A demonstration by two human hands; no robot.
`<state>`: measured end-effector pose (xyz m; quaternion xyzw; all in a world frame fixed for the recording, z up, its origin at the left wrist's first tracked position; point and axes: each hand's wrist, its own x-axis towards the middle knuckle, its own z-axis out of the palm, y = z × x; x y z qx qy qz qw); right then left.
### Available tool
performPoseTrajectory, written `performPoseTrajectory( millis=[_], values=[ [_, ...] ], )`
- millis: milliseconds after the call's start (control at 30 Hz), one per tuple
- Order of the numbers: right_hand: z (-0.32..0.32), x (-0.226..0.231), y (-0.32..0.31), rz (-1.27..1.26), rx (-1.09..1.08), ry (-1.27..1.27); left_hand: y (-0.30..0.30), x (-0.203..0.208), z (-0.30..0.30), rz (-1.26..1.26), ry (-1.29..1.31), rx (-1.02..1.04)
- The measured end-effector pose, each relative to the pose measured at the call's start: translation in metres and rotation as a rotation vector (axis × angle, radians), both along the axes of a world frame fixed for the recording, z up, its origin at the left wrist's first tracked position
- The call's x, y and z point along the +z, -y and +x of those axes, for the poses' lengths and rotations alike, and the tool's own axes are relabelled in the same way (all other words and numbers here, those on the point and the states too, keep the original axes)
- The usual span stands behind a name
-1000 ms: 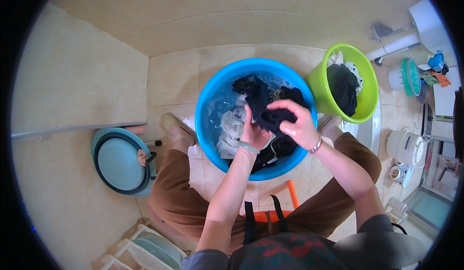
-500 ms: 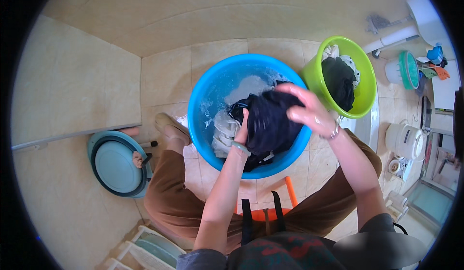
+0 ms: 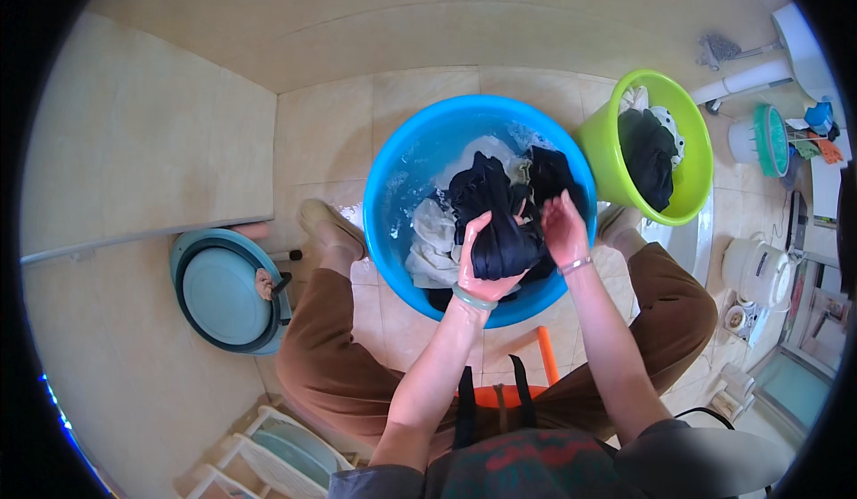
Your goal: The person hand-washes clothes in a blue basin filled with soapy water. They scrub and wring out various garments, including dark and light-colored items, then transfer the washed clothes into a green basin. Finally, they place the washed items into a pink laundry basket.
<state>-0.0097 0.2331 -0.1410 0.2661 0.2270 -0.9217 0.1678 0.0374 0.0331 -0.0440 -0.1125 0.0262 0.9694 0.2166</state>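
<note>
A large blue basin (image 3: 393, 178) of soapy water stands on the tiled floor between my knees. It holds wet clothes, some pale (image 3: 436, 240), some dark. Over its near side I hold a wet black garment (image 3: 498, 222). My left hand (image 3: 475, 267) cups it from below with the fingers curled up round it. My right hand (image 3: 562, 228) presses flat against its right side, fingers spread. A bangle sits on each wrist.
A green bucket (image 3: 692, 155) with dark and white clothes stands to the right of the basin. A teal lidded tub (image 3: 223, 289) lies at the left by a low wall. An orange stool (image 3: 543, 365) is under me. White racks (image 3: 268, 450) sit at lower left, appliances at right.
My hands have moved from rubbing the black garment at the basin's right side to holding it bunched over the near side. My right hand dropped from above it to its side.
</note>
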Motion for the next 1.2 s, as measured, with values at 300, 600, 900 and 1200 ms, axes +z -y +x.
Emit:
performPoseTrajectory(
  millis=[300, 600, 900, 1200],
  values=[
    [0.053, 0.096, 0.113, -0.738, 0.328, -0.062, -0.056, 0.073, -0.002, 0.608, -0.153, 0.298],
    [0.019, 0.166, 0.109, -0.887, 0.332, -0.094, -0.021, 0.107, 0.036, 0.758, 0.293, 0.048],
    [-0.013, 0.208, 0.085, -0.173, 0.737, -0.067, 0.012, 0.116, 0.030, 0.303, 0.195, -0.348],
    [-0.022, 0.193, 0.073, 0.222, 1.036, -0.110, 0.014, 0.108, 0.011, -0.612, 0.159, -0.619]
  ],
)
